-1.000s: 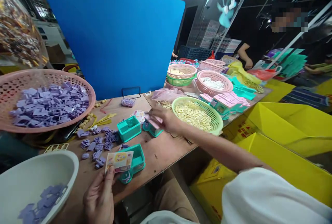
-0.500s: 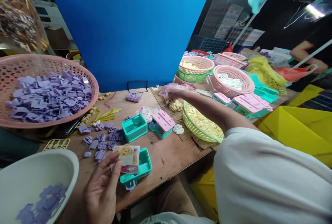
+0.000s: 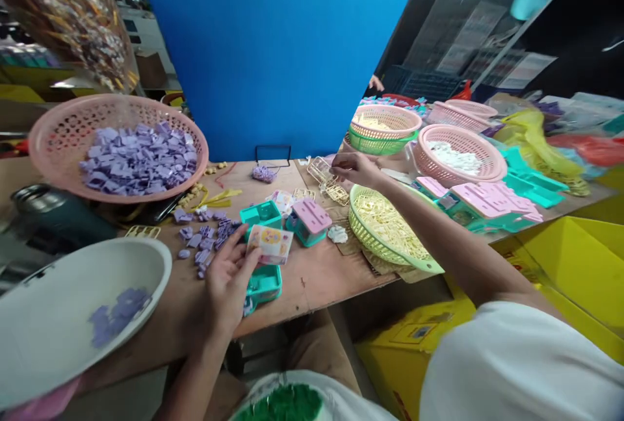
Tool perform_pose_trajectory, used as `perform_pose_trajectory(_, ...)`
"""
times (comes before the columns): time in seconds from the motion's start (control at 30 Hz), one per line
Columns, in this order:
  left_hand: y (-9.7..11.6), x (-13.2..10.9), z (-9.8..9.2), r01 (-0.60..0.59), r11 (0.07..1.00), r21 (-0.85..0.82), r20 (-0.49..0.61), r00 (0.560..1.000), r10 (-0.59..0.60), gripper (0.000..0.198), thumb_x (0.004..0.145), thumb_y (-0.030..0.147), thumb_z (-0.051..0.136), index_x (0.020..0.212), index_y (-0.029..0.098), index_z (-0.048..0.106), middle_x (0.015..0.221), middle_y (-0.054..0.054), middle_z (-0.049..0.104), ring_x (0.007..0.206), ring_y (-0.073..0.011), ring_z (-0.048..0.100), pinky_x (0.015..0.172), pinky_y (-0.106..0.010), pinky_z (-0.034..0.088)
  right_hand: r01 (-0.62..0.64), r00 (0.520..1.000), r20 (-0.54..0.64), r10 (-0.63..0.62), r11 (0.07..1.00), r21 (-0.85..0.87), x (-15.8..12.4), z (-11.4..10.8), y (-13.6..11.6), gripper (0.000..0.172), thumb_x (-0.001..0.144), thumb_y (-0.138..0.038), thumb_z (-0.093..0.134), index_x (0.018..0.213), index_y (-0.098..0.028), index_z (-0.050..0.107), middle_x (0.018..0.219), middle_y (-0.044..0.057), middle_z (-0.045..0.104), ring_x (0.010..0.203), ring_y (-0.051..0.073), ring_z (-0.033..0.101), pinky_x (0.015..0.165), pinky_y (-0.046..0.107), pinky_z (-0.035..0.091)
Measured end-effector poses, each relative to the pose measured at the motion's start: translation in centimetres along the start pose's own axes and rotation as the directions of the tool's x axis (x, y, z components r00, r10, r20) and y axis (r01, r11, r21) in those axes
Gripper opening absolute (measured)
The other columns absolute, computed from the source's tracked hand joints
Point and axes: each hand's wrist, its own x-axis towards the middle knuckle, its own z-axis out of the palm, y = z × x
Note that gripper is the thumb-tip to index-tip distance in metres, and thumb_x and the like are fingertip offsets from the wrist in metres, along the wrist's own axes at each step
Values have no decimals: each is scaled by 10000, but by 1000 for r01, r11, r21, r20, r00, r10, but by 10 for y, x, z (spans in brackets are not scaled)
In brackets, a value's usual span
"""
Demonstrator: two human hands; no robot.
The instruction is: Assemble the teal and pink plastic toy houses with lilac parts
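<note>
Brown wooden table [image 3: 307, 271], pink plastic basket [image 3: 49, 148] of purple pieces [image 3: 141, 161] — my left hand [image 3: 231, 281] pinches printed card [image 3: 270, 244], right hand [image 3: 358, 167] cream plastic frame [image 3: 319, 171]

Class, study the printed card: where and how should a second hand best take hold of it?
Probably the right edge of the printed card, approached from the right, with thumb and fingertip on opposite faces: it looks flat, and the left hand pinches its left side, leaving that edge free.

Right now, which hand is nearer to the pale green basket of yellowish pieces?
Right: the right hand is just past the far rim of the pale green basket. The left hand, holding a printed card, is farther away, to the basket's left.
</note>
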Motion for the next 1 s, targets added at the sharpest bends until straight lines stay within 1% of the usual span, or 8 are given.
perform_pose_trajectory(0.1, -1, -3, 12, 37, 997, -61, 30, 999, -36, 513, 582, 453, 975, 933, 141, 767, 852, -81, 801, 723, -219, 760, 682, -313, 645, 33, 989, 123, -82, 933, 358, -43, 32, -44, 365, 865, -508, 747, 847, -177, 595, 746, 29, 674, 653, 145, 671, 626, 254, 569)
perform_pose_trajectory(0.3, -8, -8, 22, -86, 996, -26, 35, 996, 87, 363, 560, 391, 980, 753, 156, 782, 955, -60, 783, 879, -180, 734, 789, -264, 599, -20, 946, 279, -166, 828, 560, -98, 81, -98, 376, 869, -511, 762, 831, -180, 586, 722, 8, 674, 660, 137, 681, 632, 250, 594)
perform_pose_trajectory(0.43, -6, -5, 15, 21, 999, -38, 42, 999, -19, 470, 522, 464, 986, 791, 149, 763, 795, -51, 789, 689, -185, 737, 692, -301, 619, -12, 958, 240, -158, 811, 585, -100, 83, -100, 371, 860, -495, 772, 827, -178, 581, 729, 7, 667, 651, 136, 671, 637, 262, 600)
perform_pose_trajectory(0.57, 3, 5, 3, -53, 998, 30, -66, 996, 55, 506, 515, 496, 985, 764, 148, 714, 672, -20, 749, 571, -177, 710, 560, -258, 587, 30, 995, 59, -83, 796, 605, -94, 71, -102, 395, 825, -507, 812, 820, -178, 593, 699, -12, 627, 634, 129, 651, 611, 248, 587)
perform_pose_trajectory(0.67, 9, 9, 3, -44, 998, 40, -24, 999, 45, 521, 518, 500, 989, 785, 151, 708, 661, -14, 737, 582, -183, 718, 573, -263, 600, 7, 981, 148, -124, 788, 616, -90, 75, -108, 381, 835, -498, 805, 833, -177, 601, 711, -6, 648, 645, 127, 655, 614, 239, 577)
perform_pose_trajectory(0.8, 13, 8, 8, 104, 994, -27, 99, 990, -101, 581, 572, 637, 937, 808, 152, 719, 747, -55, 768, 705, -244, 764, 631, -325, 644, 3, 961, 228, -157, 829, 560, -82, 98, -111, 386, 866, -512, 757, 806, -185, 561, 646, -27, 613, 554, 108, 594, 528, 215, 520)
perform_pose_trajectory(0.9, 14, 9, 3, 174, 984, 32, 135, 975, -177, 573, 555, 580, 971, 843, 143, 737, 794, -73, 785, 733, -255, 770, 624, -318, 648, 68, 931, 292, -216, 893, 444, -56, 100, -102, 316, 963, -470, 647, 898, -162, 618, 734, 12, 692, 611, 124, 657, 564, 218, 541)
perform_pose_trajectory(1.0, 13, 12, -7, 157, 986, 50, 83, 983, -161, 540, 556, 521, 987, 857, 146, 740, 824, -71, 793, 767, -260, 777, 655, -322, 660, 111, 942, 326, -76, 989, -92, -6, 82, -82, 246, 1057, -263, 485, 1076, -113, 679, 927, 91, 778, 773, 138, 733, 675, 210, 562)
